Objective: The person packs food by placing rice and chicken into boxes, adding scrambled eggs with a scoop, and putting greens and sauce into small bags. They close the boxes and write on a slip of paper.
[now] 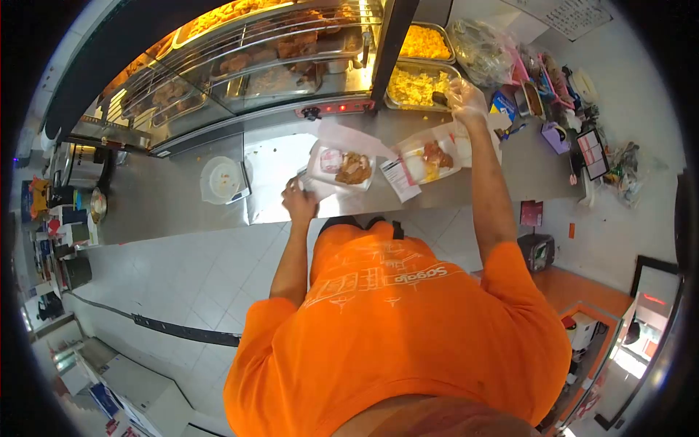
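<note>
My right hand [467, 102], in a clear plastic glove, is closed on a black utensil [440, 98] over the front metal tray [416, 107] of yellow, scrambled-looking food [419, 85]. Whether it is a spoon or tongs is hard to make out. My left hand [298, 202] rests by the lower left corner of an open paper food box [314, 169], fingers apart. Inside that box are brown fried food [354, 169] and a round wrapped item [331, 160]. A second open box [421, 154], holding white, red and yellow food, stands to its right, with a printed slip [399, 179] at its side.
A heated display case [240, 109] with trays of fried food stands behind the counter [171, 211]. Another yellow food tray [426, 42] sits farther back. On the left lies a white round dish [223, 180]. Plastic bags [482, 51] and a tablet-like screen [593, 154] are at the right.
</note>
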The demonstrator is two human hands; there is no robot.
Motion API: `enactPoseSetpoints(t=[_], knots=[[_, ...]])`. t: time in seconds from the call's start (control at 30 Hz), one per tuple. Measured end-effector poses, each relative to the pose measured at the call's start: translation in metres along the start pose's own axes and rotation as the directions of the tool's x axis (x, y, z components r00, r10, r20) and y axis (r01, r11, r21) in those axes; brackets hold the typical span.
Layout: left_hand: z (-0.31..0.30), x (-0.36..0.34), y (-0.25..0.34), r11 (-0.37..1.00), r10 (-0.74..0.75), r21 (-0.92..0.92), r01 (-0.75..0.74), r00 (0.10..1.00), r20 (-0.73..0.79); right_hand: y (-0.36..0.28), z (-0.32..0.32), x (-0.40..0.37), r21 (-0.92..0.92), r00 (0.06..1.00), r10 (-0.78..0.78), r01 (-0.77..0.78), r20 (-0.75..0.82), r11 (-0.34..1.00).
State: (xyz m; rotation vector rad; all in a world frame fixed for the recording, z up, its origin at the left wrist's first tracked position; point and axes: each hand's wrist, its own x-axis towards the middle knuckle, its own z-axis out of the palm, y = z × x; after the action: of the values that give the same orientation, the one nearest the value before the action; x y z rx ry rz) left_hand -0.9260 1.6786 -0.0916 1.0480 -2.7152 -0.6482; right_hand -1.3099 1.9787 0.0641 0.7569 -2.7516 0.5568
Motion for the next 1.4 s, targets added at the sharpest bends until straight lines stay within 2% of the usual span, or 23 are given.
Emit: enactPoseSetpoints(t=[0.03, 0.07, 0.13, 0.23, 0.33, 0.37, 0.4, 0.43, 0.47, 0.5, 0.53, 0.57, 0.63, 0.7, 0.73, 0.8, 0.87, 0.93, 1.0, 1.17, 1.23, 1.33, 1.4], knots=[[-0.003, -0.004, -0.007, 0.993, -0.025, -0.115, 0.009, 0.991, -0.132, 0.011, 0.011, 0.033, -0.087, 0.964, 0.186, -0.172, 0.192, 0.981], [-0.005, -0.006, -0.012, 0.974, -0.058, -0.226, -0.002, 0.964, -0.261, 0.018, 0.016, 0.055, -0.201, 0.858, 0.374, -0.321, 0.352, 0.925], [-0.035, 0.0, 0.009, 0.941, -0.082, -0.33, -0.074, 0.897, -0.435, -0.001, 0.002, 0.076, -0.539, 0.55, 0.459, -0.02, 0.697, 0.842], [-0.082, 0.03, 0.082, 0.8, -0.075, -0.573, -0.179, 0.917, -0.392, 0.06, 0.082, 0.081, -0.554, 0.583, 0.482, -0.065, 0.654, 0.83], [-0.082, 0.067, 0.179, 0.662, 0.231, -0.671, -0.334, 0.942, -0.242, 0.052, 0.085, 0.093, -0.551, 0.516, 0.459, 0.031, 0.723, 0.834], [-0.083, 0.079, 0.226, 0.491, 0.291, -0.841, -0.226, 0.953, -0.086, 0.062, 0.1, 0.099, -0.538, 0.461, 0.441, 0.097, 0.77, 0.837], [-0.057, 0.093, 0.251, 0.434, 0.369, -0.878, -0.201, 0.929, -0.03, 0.071, 0.11, 0.099, -0.517, 0.4, 0.424, 0.159, 0.812, 0.841], [-0.024, 0.105, 0.275, 0.217, 0.23, -0.952, 0.214, 0.937, 0.263, 0.071, 0.113, 0.097, -0.499, 0.454, 0.395, 0.132, 0.799, 0.856], [0.01, 0.12, 0.297, -0.062, 0.17, -0.821, 0.568, 0.816, 0.552, 0.079, 0.121, 0.101, -0.418, 0.374, 0.257, 0.457, 0.891, 0.785], [0.038, 0.138, 0.318, -0.081, -0.011, -0.716, 0.694, 0.718, 0.696, 0.092, 0.141, 0.11, -0.28, 0.246, 0.143, 0.726, 0.959, 0.628], [0.066, 0.153, 0.329, -0.127, -0.189, -0.593, 0.795, 0.567, 0.802, 0.111, 0.163, 0.114, -0.266, 0.229, 0.138, 0.762, 0.964, 0.59], [0.116, 0.166, 0.321, -0.098, -0.291, -0.625, 0.775, 0.578, 0.762, 0.129, 0.185, 0.117, -0.25, 0.211, 0.134, 0.796, 0.968, 0.551], [0.211, 0.182, 0.302, -0.038, -0.489, -0.683, 0.73, 0.582, 0.65, 0.189, 0.23, 0.125, -0.497, 0.412, 0.32, 0.454, 0.853, 0.74], [0.212, 0.18, 0.307, -0.146, -0.471, -0.702, 0.698, 0.575, 0.669, 0.13, 0.159, 0.119, -0.525, 0.587, 0.527, -0.196, 0.614, 0.829], [0.207, 0.179, 0.309, -0.192, -0.462, -0.71, 0.677, 0.576, 0.674, 0.099, 0.132, 0.118, -0.506, 0.551, 0.575, -0.291, 0.605, 0.812], [0.194, 0.172, 0.315, -0.176, -0.478, -0.778, 0.603, 0.639, 0.603, 0.064, 0.127, 0.11, -0.498, 0.453, 0.56, -0.261, 0.694, 0.827], [0.183, 0.163, 0.32, -0.186, -0.466, -0.799, 0.571, 0.665, 0.584, 0.035, 0.126, 0.09, -0.34, 0.45, 0.254, 0.121, 0.856, 0.933], [0.176, 0.163, 0.318, -0.229, -0.43, -0.788, 0.571, 0.667, 0.608, 0.038, 0.173, 0.081, -0.16, 0.452, 0.096, 0.105, 0.887, 0.982], [0.189, 0.167, 0.311, -0.236, -0.436, -0.789, 0.567, 0.664, 0.607, 0.046, 0.187, 0.101, -0.116, 0.473, 0.057, 0.097, 0.879, 0.988], [0.186, 0.164, 0.307, -0.167, -0.412, -0.799, 0.578, 0.695, 0.589, 0.056, 0.178, 0.133, -0.382, 0.588, 0.297, 0.022, 0.752, 0.924], [0.183, 0.162, 0.308, -0.157, -0.382, -0.803, 0.575, 0.714, 0.586, 0.032, 0.168, 0.12, -0.28, 0.616, 0.304, -0.138, 0.727, 0.95], [0.18, 0.162, 0.306, -0.154, -0.362, -0.793, 0.589, 0.713, 0.6, -0.01, 0.149, 0.108, -0.223, 0.398, 0.158, 0.123, 0.904, 0.967], [0.177, 0.156, 0.304, -0.187, -0.342, -0.785, 0.591, 0.71, 0.616, 0.001, 0.171, 0.094, -0.056, 0.565, -0.015, 0.108, 0.825, 0.993]])
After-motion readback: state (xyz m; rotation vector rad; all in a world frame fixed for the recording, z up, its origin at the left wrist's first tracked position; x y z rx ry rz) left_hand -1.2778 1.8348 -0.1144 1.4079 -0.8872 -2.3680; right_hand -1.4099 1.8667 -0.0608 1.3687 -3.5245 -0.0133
